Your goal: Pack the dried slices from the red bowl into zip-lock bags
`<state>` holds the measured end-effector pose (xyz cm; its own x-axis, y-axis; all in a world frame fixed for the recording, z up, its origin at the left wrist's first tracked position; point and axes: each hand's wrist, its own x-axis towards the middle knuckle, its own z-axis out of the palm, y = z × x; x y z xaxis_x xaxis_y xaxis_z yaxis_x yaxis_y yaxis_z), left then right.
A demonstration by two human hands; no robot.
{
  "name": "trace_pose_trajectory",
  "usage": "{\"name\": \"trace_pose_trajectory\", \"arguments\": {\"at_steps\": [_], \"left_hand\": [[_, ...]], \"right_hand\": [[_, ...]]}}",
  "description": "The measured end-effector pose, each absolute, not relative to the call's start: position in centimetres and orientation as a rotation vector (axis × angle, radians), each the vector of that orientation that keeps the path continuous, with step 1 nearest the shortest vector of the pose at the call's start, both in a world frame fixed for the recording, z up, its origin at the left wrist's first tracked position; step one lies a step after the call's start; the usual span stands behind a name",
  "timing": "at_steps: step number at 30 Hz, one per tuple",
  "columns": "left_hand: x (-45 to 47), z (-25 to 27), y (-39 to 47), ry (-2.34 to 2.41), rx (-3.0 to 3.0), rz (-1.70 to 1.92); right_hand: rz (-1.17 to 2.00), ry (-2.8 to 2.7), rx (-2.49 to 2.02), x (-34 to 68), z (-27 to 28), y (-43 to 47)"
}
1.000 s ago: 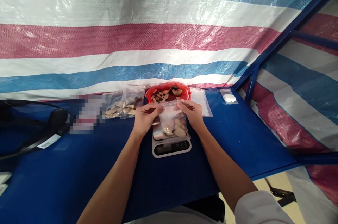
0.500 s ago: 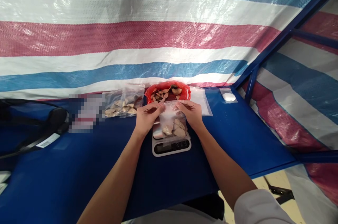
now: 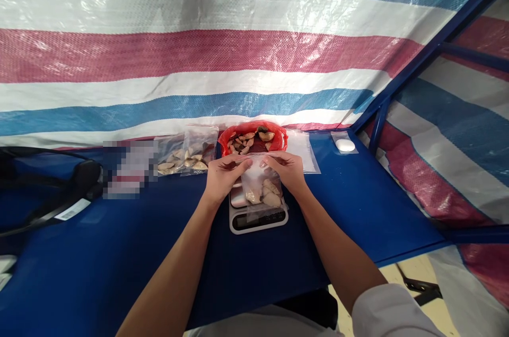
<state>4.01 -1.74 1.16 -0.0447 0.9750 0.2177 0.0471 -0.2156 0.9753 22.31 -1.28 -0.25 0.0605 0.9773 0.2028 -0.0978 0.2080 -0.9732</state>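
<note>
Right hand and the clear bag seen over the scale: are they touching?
Touching. The head view shows it: the right hand pinches the clear bag near its top edge.

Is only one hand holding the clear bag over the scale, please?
No, the left hand and right hand both pinch the clear bag near its top.

My left hand [image 3: 220, 179] and right hand [image 3: 289, 171] are bare, and so are my 2 slim forearms [image 3: 177, 263] – smooth, widening toward the elbows. A loose, plain sleeve [image 3: 392, 311], pale grey-white, covers my right arm from about the elbow up – similar pale cloth [image 3: 254, 325] shows at my front.
</note>
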Motion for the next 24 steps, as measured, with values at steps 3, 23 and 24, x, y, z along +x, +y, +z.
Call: {"name": "trace_pose_trajectory", "arguments": {"at_steps": [3, 23, 24], "left_hand": [[4.0, 0.9, -1.6, 1.136, 1.421, 1.393], [3.9, 1.1, -1.8, 1.198, 1.526, 1.347], [3.9, 1.2, -1.8, 1.203, 1.511, 1.354]], "right_hand": [[1.06, -1.215, -0.995, 22.3, -0.4, -1.3], [1.028, -1.347, -1.037, 23.0, -0.7, -1.2], [1.027, -1.34, -1.039, 23.0, -0.7, -1.2]]}}
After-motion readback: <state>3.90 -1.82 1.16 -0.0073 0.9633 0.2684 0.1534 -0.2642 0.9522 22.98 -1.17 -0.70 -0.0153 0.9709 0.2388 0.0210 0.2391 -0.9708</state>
